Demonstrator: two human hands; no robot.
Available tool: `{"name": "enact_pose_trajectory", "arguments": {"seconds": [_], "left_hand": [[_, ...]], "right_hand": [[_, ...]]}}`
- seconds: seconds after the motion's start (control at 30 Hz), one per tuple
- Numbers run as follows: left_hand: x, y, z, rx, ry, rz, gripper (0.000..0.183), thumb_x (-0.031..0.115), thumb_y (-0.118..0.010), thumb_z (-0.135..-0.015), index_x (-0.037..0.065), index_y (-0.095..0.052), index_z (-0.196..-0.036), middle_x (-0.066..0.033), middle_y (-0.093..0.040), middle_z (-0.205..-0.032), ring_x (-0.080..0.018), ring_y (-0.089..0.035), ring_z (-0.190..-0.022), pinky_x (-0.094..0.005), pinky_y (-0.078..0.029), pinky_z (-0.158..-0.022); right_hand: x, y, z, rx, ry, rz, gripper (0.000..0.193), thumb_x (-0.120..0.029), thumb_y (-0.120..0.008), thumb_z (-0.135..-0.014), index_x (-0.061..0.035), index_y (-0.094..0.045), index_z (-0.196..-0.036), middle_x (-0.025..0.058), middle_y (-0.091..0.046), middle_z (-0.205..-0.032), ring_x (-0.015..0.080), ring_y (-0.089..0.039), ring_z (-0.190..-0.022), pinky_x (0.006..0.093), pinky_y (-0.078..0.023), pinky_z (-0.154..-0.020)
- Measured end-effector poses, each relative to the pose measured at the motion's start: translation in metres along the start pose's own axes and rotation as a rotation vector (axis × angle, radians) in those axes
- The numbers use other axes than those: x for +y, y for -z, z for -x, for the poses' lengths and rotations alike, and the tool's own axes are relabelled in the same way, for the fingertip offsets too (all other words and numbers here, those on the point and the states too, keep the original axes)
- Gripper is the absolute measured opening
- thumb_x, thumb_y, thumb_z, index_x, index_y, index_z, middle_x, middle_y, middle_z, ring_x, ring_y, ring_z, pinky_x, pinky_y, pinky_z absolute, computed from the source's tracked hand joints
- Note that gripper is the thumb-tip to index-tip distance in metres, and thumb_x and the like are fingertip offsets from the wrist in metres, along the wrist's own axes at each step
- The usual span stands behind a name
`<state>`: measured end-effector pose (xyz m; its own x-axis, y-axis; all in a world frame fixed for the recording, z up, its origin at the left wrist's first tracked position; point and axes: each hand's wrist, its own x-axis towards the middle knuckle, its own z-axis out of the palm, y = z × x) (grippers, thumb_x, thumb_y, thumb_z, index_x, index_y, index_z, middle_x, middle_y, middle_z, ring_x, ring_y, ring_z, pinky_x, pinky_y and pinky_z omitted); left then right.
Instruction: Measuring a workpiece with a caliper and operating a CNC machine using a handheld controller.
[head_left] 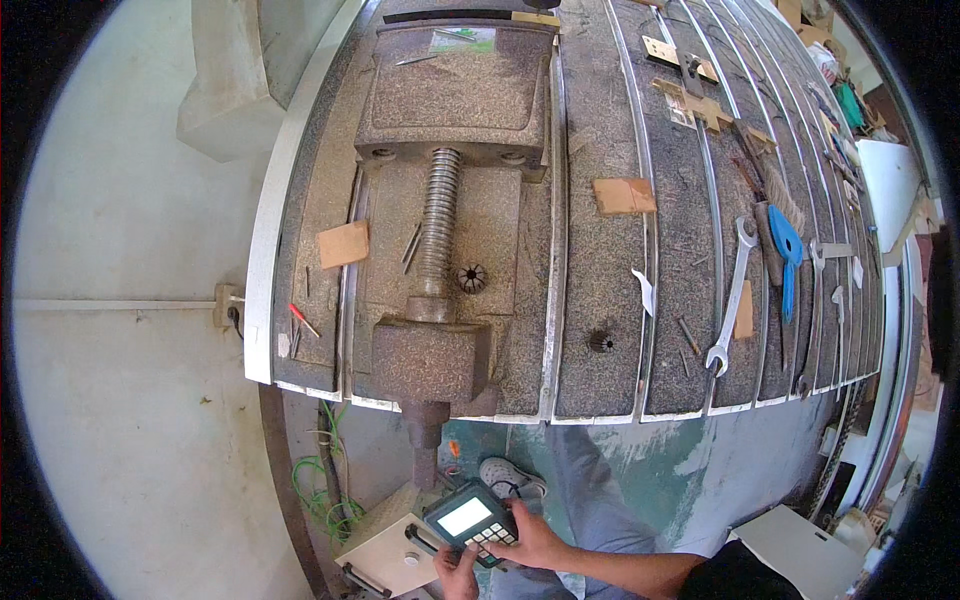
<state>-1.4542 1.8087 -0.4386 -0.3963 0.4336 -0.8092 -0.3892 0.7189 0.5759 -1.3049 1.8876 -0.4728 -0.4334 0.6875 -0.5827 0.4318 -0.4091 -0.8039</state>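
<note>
At the bottom of the head view, below the table's front edge, a dark handheld controller (443, 519) with a bright screen and light keys is held tilted between my hands. My right hand (532, 541) grips its right side, with a finger over the keypad. On its lower left side, my left hand (456, 574) is closed, thumb by the bottom keys. The fingers behind the controller are hidden. Nearest beyond the hands is the rusty screw end (425, 465) of a large bench vise (430, 355), which lies on the slotted machine table (590, 390).
Two ring-shaped collets (472, 278) (601, 342) sit on the table. To the right lie a large open-ended wrench (738, 290), a blue-handled tool (787, 250) and several other tools. A beige cabinet (385, 548) stands left of my hands, by green wires (325, 500).
</note>
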Motion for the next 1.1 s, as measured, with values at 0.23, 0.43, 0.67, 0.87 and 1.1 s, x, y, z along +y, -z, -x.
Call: {"name": "enact_pose_trajectory", "arguments": {"seconds": [0.23,0.43,0.67,0.87,1.1], "left_hand": [[0.003,-0.002,0.002,0.010,0.062,-0.021,0.042,0.011,-0.065,-0.085,-0.009,-0.050,-0.118,-0.0144,-0.061,-0.107,-0.0210,-0.058,-0.097,-0.0336,-0.046,-0.085],[-0.003,0.004,0.000,0.013,0.068,-0.007,0.044,0.015,-0.066,-0.085,-0.009,-0.050,-0.118,-0.0161,-0.058,-0.114,-0.0222,-0.055,-0.103,-0.0343,-0.044,-0.089],[0.004,0.000,0.002,0.043,0.122,-0.037,0.049,0.017,-0.066,-0.085,-0.010,-0.047,-0.122,-0.0133,-0.058,-0.109,-0.0207,-0.055,-0.098,-0.0339,-0.044,-0.086],[0.021,-0.007,0.010,0.010,0.084,-0.004,0.043,0.020,-0.066,-0.085,-0.002,-0.051,-0.118,-0.0065,-0.060,-0.099,-0.0134,-0.054,-0.081,-0.0276,-0.045,-0.068],[0.080,-0.045,0.045,-0.058,-0.015,-0.061,0.043,0.016,-0.057,-0.090,-0.004,-0.046,-0.127,-0.0105,-0.062,-0.092,-0.0183,-0.062,-0.070,-0.0284,-0.049,-0.050]], "right_hand": [[-0.016,0.006,-0.002,0.001,-0.058,-0.007,0.071,-0.037,-0.074,-0.074,0.0080,-0.039,-0.116,0.0291,-0.060,-0.088,0.0427,-0.064,-0.080,0.0464,-0.050,-0.066],[-0.011,0.001,0.000,0.014,-0.037,-0.060,0.072,-0.037,-0.073,-0.074,0.0080,-0.038,-0.118,0.0297,-0.061,-0.087,0.0429,-0.064,-0.077,0.0469,-0.051,-0.065],[-0.014,0.003,-0.001,0.023,-0.008,-0.024,0.071,-0.038,-0.072,-0.075,0.0066,-0.037,-0.118,0.0288,-0.061,-0.081,0.0430,-0.064,-0.074,0.0462,-0.051,-0.063],[-0.033,0.020,0.002,-0.032,-0.027,-0.003,0.071,-0.038,-0.071,-0.075,0.0058,-0.037,-0.118,0.0284,-0.061,-0.081,0.0427,-0.064,-0.073,0.0472,-0.051,-0.062],[-0.048,0.045,-0.009,-0.101,0.187,0.053,0.072,-0.039,-0.072,-0.074,0.0048,-0.038,-0.119,0.0292,-0.061,-0.086,0.0448,-0.063,-0.079,0.0493,-0.050,-0.067]]}}
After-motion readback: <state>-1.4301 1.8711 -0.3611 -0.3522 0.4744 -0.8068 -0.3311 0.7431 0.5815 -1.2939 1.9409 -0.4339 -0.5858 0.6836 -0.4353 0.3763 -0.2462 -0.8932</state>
